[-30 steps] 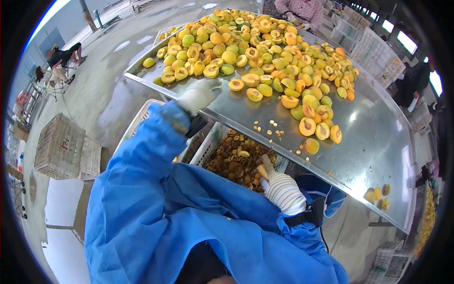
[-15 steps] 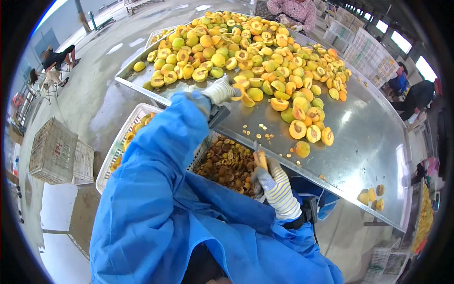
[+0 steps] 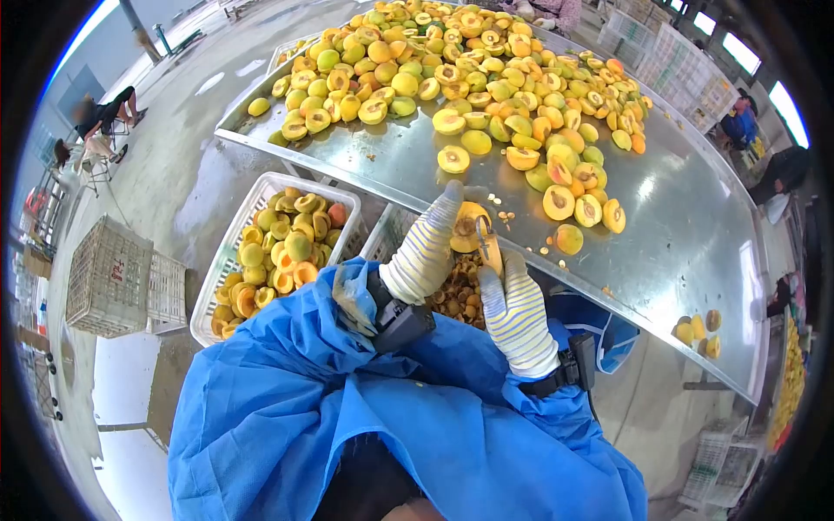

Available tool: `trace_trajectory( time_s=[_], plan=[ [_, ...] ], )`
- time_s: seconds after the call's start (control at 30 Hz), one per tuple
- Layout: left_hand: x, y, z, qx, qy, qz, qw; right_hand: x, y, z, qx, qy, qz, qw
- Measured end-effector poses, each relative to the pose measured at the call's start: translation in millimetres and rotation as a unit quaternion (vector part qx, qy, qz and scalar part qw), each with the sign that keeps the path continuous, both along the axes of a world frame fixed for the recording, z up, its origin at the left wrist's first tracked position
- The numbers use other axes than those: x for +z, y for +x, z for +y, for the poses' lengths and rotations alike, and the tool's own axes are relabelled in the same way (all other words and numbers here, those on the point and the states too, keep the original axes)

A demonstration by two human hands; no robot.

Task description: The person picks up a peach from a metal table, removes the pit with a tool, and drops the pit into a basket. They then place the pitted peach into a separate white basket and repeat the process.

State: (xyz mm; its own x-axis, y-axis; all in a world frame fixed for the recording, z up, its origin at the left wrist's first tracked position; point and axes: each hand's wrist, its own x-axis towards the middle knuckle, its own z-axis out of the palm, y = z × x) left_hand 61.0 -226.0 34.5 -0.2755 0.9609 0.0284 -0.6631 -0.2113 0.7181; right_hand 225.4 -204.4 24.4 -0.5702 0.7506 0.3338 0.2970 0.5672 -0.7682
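My left hand [image 3: 424, 250], in a striped glove, is closed on a yellow peach half [image 3: 468, 222], its cut side facing me. In my right hand [image 3: 519, 323], also gloved, is a small pitting knife [image 3: 491, 250] with a yellowish handle. Its metal tip meets the cut face of the peach half near the centre. Both hands are above the table's near edge and a crate of brown scraps [image 3: 459, 297], which they partly hide. Several loose pits [image 3: 506, 216] lie on the metal just beyond.
A large heap of halved peaches [image 3: 486, 78] covers the far part of the metal table [image 3: 669, 252]. To my left stands a white crate [image 3: 228, 252] of peach halves. Stacked crates [image 3: 109, 278] are on the floor farther left. Other people sit or work at the sides.
My left hand has come back from the heap to the near edge, bringing a peach half to the knife. My right hand has shifted slightly, and the white crate is now uncovered.
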Motion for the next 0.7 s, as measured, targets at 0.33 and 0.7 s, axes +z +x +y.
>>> trace_trajectory(
  time_s=[0.33,0.7],
  plan=[
    [-17.0,5.6,0.2,0.004,0.001,0.039,0.999,-15.9,-6.2,-4.5,-0.055,0.231,-0.179,0.955],
    [-21.1,2.9,-3.0,0.087,-0.009,0.174,0.981,-18.2,-11.3,-12.6,0.079,-0.08,0.088,0.99]
  ],
)
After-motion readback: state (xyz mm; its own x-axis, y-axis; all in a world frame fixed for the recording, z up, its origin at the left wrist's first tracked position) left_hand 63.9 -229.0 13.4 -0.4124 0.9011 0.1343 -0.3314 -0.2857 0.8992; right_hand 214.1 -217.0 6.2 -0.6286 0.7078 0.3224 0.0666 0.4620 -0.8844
